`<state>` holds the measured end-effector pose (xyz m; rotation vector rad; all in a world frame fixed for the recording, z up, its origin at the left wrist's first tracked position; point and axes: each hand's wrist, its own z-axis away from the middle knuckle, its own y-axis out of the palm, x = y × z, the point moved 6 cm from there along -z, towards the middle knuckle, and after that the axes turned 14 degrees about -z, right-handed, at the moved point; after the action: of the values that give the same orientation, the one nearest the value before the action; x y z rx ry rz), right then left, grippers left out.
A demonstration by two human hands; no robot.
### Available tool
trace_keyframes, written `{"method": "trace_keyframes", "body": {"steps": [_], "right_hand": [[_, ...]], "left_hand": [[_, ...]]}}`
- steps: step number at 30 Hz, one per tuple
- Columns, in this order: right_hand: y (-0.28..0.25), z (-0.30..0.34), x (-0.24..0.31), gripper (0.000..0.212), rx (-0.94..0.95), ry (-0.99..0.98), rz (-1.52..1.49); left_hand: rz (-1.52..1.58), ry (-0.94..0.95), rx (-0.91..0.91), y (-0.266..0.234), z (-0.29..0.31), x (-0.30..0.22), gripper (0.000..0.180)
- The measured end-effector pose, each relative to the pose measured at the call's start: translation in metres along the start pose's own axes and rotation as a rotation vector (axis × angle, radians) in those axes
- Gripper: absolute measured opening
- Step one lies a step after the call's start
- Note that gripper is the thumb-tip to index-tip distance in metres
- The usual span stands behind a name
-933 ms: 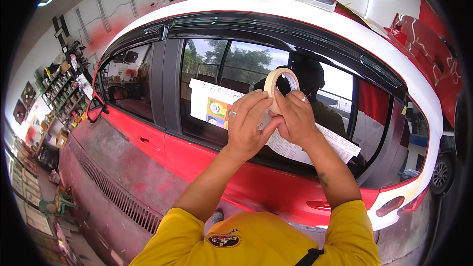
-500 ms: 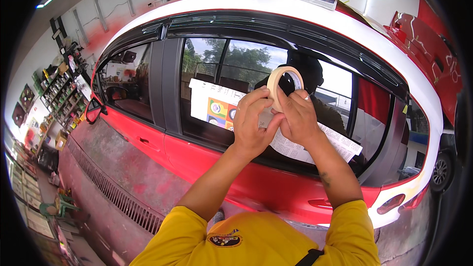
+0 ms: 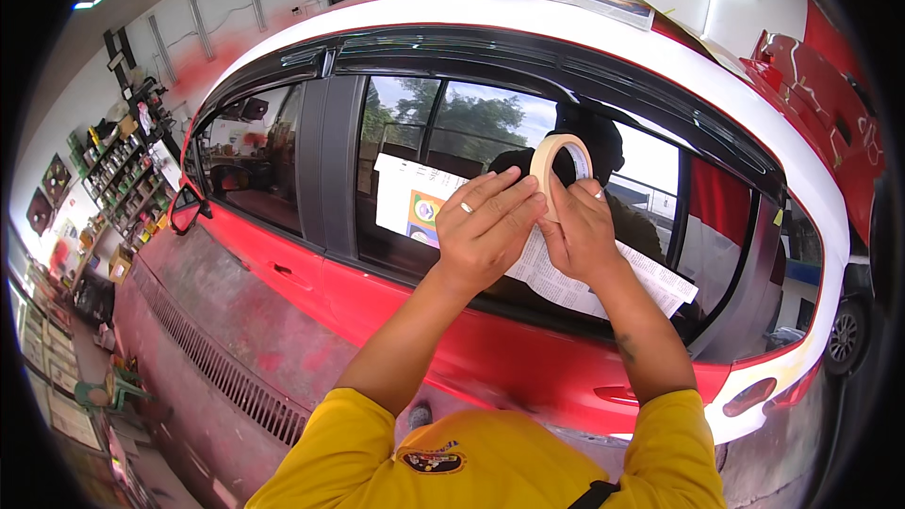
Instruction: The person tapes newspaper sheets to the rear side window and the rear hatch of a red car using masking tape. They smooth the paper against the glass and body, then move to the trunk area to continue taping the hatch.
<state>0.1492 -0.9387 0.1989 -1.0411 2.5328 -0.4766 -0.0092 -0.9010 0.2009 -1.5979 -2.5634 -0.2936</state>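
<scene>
My right hand [image 3: 580,234] grips a roll of cream masking tape [image 3: 542,174] by its lower part, in front of the car's dark side window [image 3: 485,127]. Against the roll's left side rest the fingertips of my left hand [image 3: 483,231], its fingers stretched out and its thumb hidden. Behind both hands a newspaper sheet [image 3: 391,198] spans the window at a slant; my hands cover its middle. I cannot tell whether a strip of tape runs between the hands.
The car has a red door [image 3: 401,316] and a white roof edge [image 3: 452,8]. More newspaper [image 3: 603,0] lies on the roof. Stocked shelves [image 3: 123,165] line the left wall. A floor drain grate [image 3: 207,349] runs beside the car. Another vehicle's wheel [image 3: 846,332] shows at right.
My left fingers have straightened from a pinch beside the roll into a flatter pose. The tape roll and right hand have shifted slightly right. The whole view has moved a little.
</scene>
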Motion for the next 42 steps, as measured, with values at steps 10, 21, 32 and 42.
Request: {"method": "trace_keyframes", "body": {"steps": [10, 21, 32, 42], "right_hand": [[0.001, 0.002, 0.001, 0.063, 0.051, -0.01, 0.037], [0.0, 0.001, -0.001, 0.066, 0.004, 0.003, -0.003], [0.0, -0.001, 0.002, 0.07, 0.005, -0.022, 0.014], [-0.004, 0.0, 0.004, 0.067, -0.031, 0.003, -0.003]], "left_hand": [[0.058, -0.076, 0.0, 0.015, 0.009, 0.001, 0.012], [0.155, -0.096, 0.035, 0.005, 0.011, 0.009, 0.028], [0.075, -0.074, 0.01, 0.023, 0.014, 0.0, 0.014], [0.157, -0.158, 0.191, -0.012, 0.011, 0.017, 0.042]]}}
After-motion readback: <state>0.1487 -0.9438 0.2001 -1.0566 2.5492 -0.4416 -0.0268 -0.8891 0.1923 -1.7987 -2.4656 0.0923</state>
